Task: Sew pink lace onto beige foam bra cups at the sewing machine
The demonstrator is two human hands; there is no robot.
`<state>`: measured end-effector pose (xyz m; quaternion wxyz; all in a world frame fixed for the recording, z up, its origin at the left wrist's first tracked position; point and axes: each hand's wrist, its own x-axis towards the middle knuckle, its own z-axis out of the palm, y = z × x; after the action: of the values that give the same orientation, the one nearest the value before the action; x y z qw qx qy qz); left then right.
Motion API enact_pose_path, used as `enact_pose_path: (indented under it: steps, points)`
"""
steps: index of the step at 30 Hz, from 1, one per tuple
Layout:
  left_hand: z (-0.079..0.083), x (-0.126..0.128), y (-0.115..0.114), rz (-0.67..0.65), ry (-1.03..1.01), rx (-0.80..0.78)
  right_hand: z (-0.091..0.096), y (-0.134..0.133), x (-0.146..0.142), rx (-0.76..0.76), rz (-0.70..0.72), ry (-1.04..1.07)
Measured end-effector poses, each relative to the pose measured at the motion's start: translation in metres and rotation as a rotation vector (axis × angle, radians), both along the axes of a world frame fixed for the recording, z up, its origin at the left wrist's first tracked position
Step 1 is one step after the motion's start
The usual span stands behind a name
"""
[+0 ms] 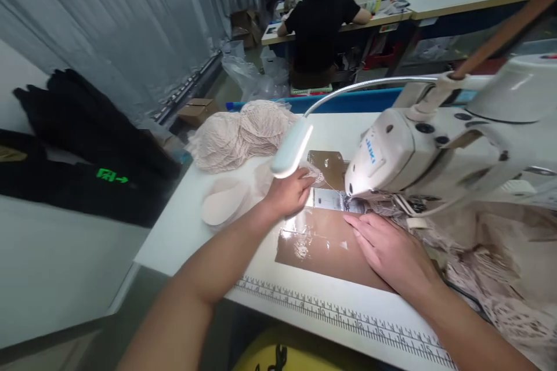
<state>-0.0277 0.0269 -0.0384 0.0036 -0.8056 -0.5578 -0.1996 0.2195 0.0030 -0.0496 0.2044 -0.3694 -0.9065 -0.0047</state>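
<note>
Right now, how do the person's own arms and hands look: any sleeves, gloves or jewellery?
The left hand and right hand wear no gloves, and no ring, watch or bracelet shows. The left forearm and right forearm are uncovered as far as the picture reaches, so no sleeve is visible. The fingers carry no tape or thimble.

The lace fabric is pale beige-pink with a fine openwork pattern. It lies crumpled and bunched on the right part of the table, reaching in under the head of the sewing machine to the needle. A small end of it comes out on the far side, gathered under the curled left hand. The right hand lies flat just beside its near edge, on a glossy brown sheet.
</note>
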Motion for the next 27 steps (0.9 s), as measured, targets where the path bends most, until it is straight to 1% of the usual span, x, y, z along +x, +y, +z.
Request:
enact_pose_path:
  steps: [2, 4, 6, 7, 8, 9, 10, 11, 12, 13, 15, 17, 18, 19, 21, 22, 24, 26, 27]
  points:
    - [0.011, 0.0, -0.005, 0.055, 0.057, -0.084, -0.001, 0.001, 0.001, -0.023, 0.001, -0.004]
    - [0.029, -0.002, -0.015, 0.078, 0.125, -0.192, -0.001, 0.002, 0.002, -0.05, -0.002, -0.007]
    - [0.051, -0.013, -0.029, 0.104, 0.176, -0.261, -0.001, 0.002, 0.003, -0.069, -0.002, -0.007]
    - [0.06, -0.023, -0.038, 0.139, 0.19, -0.263, -0.001, 0.002, 0.004, -0.073, 0.001, -0.005]
    - [0.068, -0.036, -0.047, 0.202, 0.196, -0.248, -0.002, 0.002, 0.005, -0.072, 0.007, 0.0]
    - [0.073, -0.051, -0.057, 0.303, 0.201, -0.226, -0.003, 0.002, 0.005, -0.069, 0.014, 0.006]
    - [0.075, -0.068, -0.068, 0.445, 0.197, -0.19, -0.003, 0.002, 0.005, -0.064, 0.021, 0.011]
    - [0.074, -0.086, -0.078, 0.585, 0.184, -0.169, -0.004, 0.002, 0.005, -0.059, 0.026, 0.014]
    - [0.07, -0.103, -0.09, 0.707, 0.154, -0.187, -0.004, 0.002, 0.005, -0.055, 0.028, 0.016]
    - [0.064, -0.117, -0.101, 0.768, 0.097, -0.225, -0.003, 0.002, 0.005, -0.054, 0.029, 0.016]
    - [0.049, -0.135, -0.125, 0.726, 0.051, -0.282, -0.002, 0.001, 0.005, -0.061, 0.029, 0.015]
    - [0.038, -0.136, -0.148, 0.657, 0.001, -0.271, 0.001, 0.001, 0.004, -0.071, 0.027, 0.016]
    - [0.036, -0.13, -0.158, 0.616, -0.069, -0.276, 0.002, 0.0, 0.004, -0.076, 0.024, 0.015]
    - [0.037, -0.122, -0.166, 0.564, -0.186, -0.308, 0.004, 0.0, 0.004, -0.08, 0.022, 0.015]
    - [0.046, -0.099, -0.176, 0.42, -0.456, -0.453, 0.007, -0.001, 0.003, -0.096, 0.018, 0.022]
    - [0.053, -0.086, -0.177, 0.323, -0.568, -0.531, 0.009, -0.002, 0.003, -0.111, 0.012, 0.032]
    - [0.067, -0.058, -0.167, 0.086, -0.677, -0.621, 0.013, -0.003, 0.003, -0.15, -0.009, 0.083]
    - [0.072, -0.03, -0.145, -0.139, -0.669, -0.677, 0.018, -0.005, 0.004, -0.195, -0.03, 0.183]
    - [0.07, -0.015, -0.13, -0.208, -0.618, -0.684, 0.02, -0.006, 0.006, -0.216, -0.035, 0.244]
